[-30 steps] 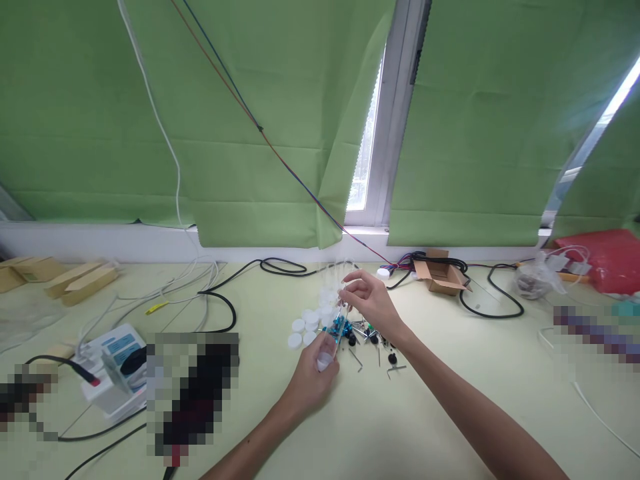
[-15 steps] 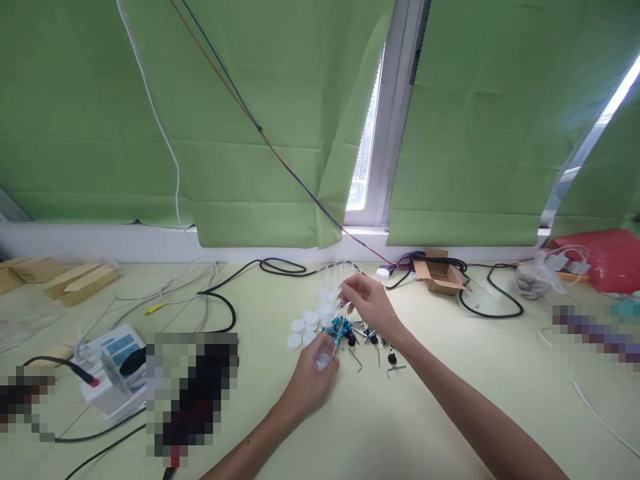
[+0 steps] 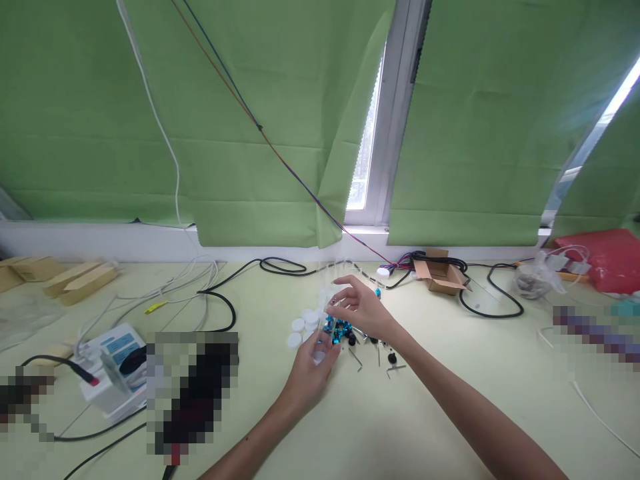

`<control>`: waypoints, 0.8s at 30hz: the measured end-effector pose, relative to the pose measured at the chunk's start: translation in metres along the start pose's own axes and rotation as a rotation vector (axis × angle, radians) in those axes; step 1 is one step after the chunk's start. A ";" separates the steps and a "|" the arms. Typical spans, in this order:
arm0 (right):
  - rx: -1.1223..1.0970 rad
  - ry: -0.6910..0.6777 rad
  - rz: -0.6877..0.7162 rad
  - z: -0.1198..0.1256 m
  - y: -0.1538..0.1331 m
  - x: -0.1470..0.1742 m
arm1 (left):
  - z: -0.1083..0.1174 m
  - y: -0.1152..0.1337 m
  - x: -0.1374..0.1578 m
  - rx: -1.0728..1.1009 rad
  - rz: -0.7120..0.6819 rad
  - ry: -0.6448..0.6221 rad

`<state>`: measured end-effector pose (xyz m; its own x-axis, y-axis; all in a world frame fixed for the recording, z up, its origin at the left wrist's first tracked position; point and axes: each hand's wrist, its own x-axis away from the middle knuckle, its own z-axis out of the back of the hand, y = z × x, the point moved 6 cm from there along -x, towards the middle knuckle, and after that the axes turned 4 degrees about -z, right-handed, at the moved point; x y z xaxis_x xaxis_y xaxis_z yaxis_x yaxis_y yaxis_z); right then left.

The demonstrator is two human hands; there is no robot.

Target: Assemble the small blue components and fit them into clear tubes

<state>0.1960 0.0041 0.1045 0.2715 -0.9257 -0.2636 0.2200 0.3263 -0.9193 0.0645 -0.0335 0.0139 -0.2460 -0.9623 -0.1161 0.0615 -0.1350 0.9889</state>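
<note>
A clear plastic tube (image 3: pixel 324 337) with a whitish bottom end sits in my left hand (image 3: pixel 311 370), whose fingers are wrapped round it. The tube is tilted, its upper end near my right hand (image 3: pixel 361 308). That hand hovers just above the tube with fingers apart, and I see nothing held in it. Behind and beside the tube lies a pile of shiny blue metal parts (image 3: pixel 343 328). Black knobs (image 3: pixel 392 359) and L-shaped hex keys (image 3: pixel 355 360) lie to the right of it. Several white round caps (image 3: pixel 299 325) are spread to the left.
Clear tubes stand at the back, one with a white cap (image 3: pixel 383 273). An open cardboard box (image 3: pixel 440 275) is at the back right, among black cables (image 3: pixel 505 313). On the left is a white power strip (image 3: pixel 113 373). Green blinds (image 3: pixel 280 133) hang behind the table.
My right hand has opened from a pinch on a thin silvery piece and shifted slightly left over the tube. The piece is no longer seen in its fingers. My left hand has barely moved.
</note>
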 end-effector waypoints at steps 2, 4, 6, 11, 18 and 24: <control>0.012 -0.016 0.002 -0.002 0.000 0.001 | 0.000 -0.001 0.000 0.001 -0.003 0.001; 0.015 -0.020 0.000 -0.003 0.001 0.001 | 0.001 -0.002 0.000 0.005 -0.010 0.005; 0.015 -0.022 -0.004 -0.003 0.002 0.000 | 0.001 -0.004 -0.001 0.016 -0.005 0.005; 0.019 -0.027 -0.004 -0.004 0.004 0.000 | 0.000 -0.006 -0.001 0.027 0.008 0.003; 0.026 -0.044 -0.002 -0.005 0.006 -0.002 | 0.001 -0.005 -0.001 -0.003 0.002 0.000; 0.027 -0.043 -0.006 -0.005 0.005 -0.001 | 0.001 -0.007 -0.001 -0.004 0.002 0.009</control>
<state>0.1921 0.0059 0.0983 0.3100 -0.9187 -0.2448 0.2467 0.3264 -0.9125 0.0633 -0.0313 0.0067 -0.2376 -0.9645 -0.1149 0.0659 -0.1340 0.9888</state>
